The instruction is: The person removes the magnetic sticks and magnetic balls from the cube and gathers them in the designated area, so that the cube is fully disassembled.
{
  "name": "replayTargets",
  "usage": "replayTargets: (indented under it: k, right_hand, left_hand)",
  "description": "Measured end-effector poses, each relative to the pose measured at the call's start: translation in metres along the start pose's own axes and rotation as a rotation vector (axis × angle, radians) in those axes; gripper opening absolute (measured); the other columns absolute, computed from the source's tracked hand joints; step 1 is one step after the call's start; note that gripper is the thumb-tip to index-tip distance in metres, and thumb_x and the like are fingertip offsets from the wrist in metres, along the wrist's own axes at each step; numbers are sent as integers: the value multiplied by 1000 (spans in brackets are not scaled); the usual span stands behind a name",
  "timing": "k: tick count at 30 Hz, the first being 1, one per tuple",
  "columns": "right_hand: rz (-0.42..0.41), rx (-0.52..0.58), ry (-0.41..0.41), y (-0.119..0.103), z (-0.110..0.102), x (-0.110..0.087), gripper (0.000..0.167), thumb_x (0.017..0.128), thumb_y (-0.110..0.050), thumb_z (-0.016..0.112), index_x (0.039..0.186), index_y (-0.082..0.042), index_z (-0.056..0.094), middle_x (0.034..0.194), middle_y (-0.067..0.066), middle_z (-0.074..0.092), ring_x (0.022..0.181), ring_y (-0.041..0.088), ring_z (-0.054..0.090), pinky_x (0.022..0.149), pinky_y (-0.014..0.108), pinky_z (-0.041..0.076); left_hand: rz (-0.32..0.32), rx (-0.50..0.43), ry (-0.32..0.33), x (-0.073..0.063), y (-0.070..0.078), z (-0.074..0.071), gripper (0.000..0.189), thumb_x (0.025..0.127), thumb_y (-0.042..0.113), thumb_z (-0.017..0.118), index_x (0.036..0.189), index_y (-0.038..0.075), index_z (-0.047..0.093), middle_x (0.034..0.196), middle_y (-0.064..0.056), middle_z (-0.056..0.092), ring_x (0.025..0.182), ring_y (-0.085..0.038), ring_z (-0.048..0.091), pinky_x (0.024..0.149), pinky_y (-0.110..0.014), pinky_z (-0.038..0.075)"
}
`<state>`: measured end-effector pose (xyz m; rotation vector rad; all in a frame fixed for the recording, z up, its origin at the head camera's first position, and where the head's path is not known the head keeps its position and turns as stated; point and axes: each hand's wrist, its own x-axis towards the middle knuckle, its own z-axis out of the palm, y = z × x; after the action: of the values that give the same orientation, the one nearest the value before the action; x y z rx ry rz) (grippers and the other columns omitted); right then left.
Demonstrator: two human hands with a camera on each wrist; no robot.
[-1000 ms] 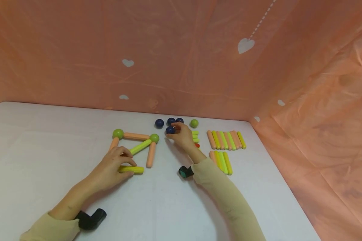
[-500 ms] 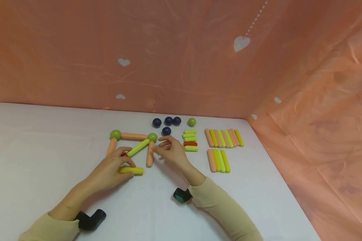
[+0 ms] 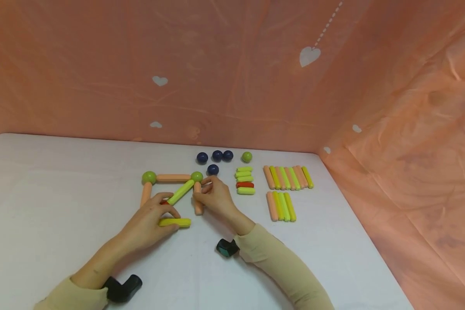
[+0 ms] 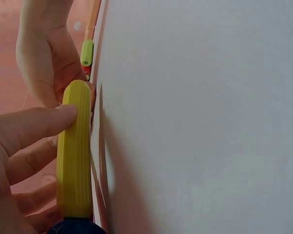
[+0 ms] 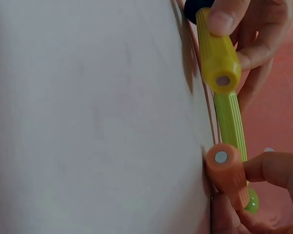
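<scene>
My left hand (image 3: 149,224) grips a yellow building stick (image 3: 175,222), thumb along its side; in the left wrist view a dark blue ball (image 4: 77,227) sits at the stick's near end. My right hand (image 3: 218,200) pinches an orange stick (image 5: 228,170) between thumb and fingers, a round metal disc showing at its end. This stick runs down from a green ball (image 3: 196,176). From that ball a lime stick (image 3: 181,192) slants toward a red piece by my left fingers, and another orange stick (image 3: 173,178) reaches a second green ball (image 3: 149,177). My left hand partly hides the left orange stick (image 3: 145,193).
Behind my right hand lie several loose dark blue balls (image 3: 202,158) and one green ball (image 3: 246,156). Short lime sticks (image 3: 244,179) and a red one (image 3: 245,184) form a column. Two rows of longer sticks (image 3: 288,178) lie at the right. An orange heart-patterned cloth (image 3: 232,86) hangs behind.
My right hand has left a dark blue ball at the back, come down and left, and taken hold of the right orange stick. The left hand has shifted slightly right with the yellow stick.
</scene>
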<state>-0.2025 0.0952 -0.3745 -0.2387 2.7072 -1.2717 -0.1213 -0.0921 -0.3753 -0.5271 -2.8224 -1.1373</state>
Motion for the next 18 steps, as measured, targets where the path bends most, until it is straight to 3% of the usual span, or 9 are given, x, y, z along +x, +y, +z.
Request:
replayTargets:
  k: [9,18]
  right_hand:
    - [5,30,-19,7,-5,4,28,81,-14,71,106,-5,63,85,6,63,74,11,55,63,18,43]
    - [-9,44,-49,13,-10,7,31,82,-12,70,112,-5,66,86,7,62,75,11,53,60,17,43]
  left_hand:
    - [-4,-1,-4,0,-1,-1,10,77,14,79,85,13,73,133,-21,51,118,-41,50,93,-56,44]
    - [-17,-23,1,-2,-3,-2,10,78,13,78,87,14,72,134,-21,50,120,-42,48,95,-60,41]
